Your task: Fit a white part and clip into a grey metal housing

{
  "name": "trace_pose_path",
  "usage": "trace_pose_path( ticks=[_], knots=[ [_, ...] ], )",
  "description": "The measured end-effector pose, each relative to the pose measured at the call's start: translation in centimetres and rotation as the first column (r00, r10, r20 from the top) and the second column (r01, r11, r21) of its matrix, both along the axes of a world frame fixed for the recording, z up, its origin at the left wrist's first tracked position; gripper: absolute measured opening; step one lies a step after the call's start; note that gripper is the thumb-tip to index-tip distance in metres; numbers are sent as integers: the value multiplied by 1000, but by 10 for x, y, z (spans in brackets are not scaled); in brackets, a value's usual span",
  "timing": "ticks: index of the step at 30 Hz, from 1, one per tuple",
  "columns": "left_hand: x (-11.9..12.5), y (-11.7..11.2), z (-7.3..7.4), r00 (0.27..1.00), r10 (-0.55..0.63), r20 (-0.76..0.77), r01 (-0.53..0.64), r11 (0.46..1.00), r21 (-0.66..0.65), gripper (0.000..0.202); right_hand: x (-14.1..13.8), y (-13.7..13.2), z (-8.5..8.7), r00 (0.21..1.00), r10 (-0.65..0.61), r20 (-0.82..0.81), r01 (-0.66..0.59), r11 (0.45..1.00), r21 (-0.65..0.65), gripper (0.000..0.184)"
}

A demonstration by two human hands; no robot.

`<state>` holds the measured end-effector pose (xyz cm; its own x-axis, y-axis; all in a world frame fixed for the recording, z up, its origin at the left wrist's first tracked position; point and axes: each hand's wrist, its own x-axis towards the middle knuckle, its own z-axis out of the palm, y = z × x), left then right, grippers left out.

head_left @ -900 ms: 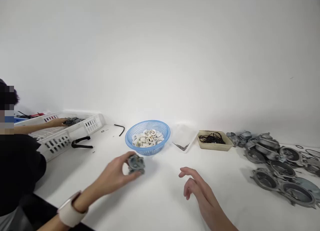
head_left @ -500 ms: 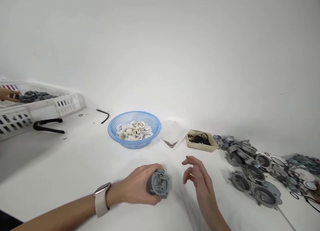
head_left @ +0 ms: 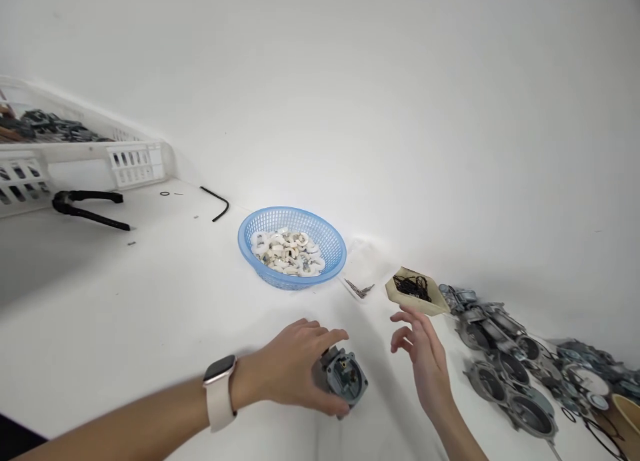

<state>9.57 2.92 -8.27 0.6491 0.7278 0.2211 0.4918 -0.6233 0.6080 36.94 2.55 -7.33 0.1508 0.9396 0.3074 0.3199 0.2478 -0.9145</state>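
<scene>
My left hand [head_left: 295, 368], with a watch on the wrist, grips a grey metal carburetor body [head_left: 347, 380] low over the white table. Its thumb and fingers reach around the sides, and the open end with small brass parts inside faces up toward me. To the right, my right hand [head_left: 423, 354] is raised with loosely bent fingers apart and nothing in them. Just beyond that hand stands a small cream tray [head_left: 435, 308] with thin black rubber rings [head_left: 413, 286]. Thin metal pins [head_left: 359, 289] lie on a clear plastic bag [head_left: 370, 258].
A blue basket [head_left: 245, 242] holds white ring-shaped parts. Grey metal housings [head_left: 530, 408] are heaped at right among black rings. At left are a white crate [head_left: 80, 171] of metal parts, partly showing another person's hand [head_left: 11, 129], black-handled pliers [head_left: 93, 208] and a bent black rod [head_left: 220, 204].
The view has shifted and tilted. My left hand has turned the carburetor body slightly, its open end now angled more to the right. My right hand stays raised and empty.
</scene>
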Motion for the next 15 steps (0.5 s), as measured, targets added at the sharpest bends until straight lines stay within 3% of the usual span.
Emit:
trace_pose_path(
  ticks=[4, 7, 11, 15],
  knots=[
    [-1, 4, -6, 1000, -18, 8, 17, 997, 73, 63, -25, 34, 26, 953, 109, 281, -126, 991, 44, 38],
    [0, 4, -9, 1000, 0, 14, -2, 994, 108, 64, -55, 65, 52, 876, 187, 444, -234, 971, 53, 32],
    [0, 2, -12, 1000, -9, 2, 9, 991, 132, 69, -109, 107, 76, 663, 293, 689, -410, 912, 7, 19],
    [1, 2, -14, 1000, -3, -20, 6, 990, 143, 73, -160, 141, 78, 408, 350, 843, -478, 869, -129, 11]
  ],
)
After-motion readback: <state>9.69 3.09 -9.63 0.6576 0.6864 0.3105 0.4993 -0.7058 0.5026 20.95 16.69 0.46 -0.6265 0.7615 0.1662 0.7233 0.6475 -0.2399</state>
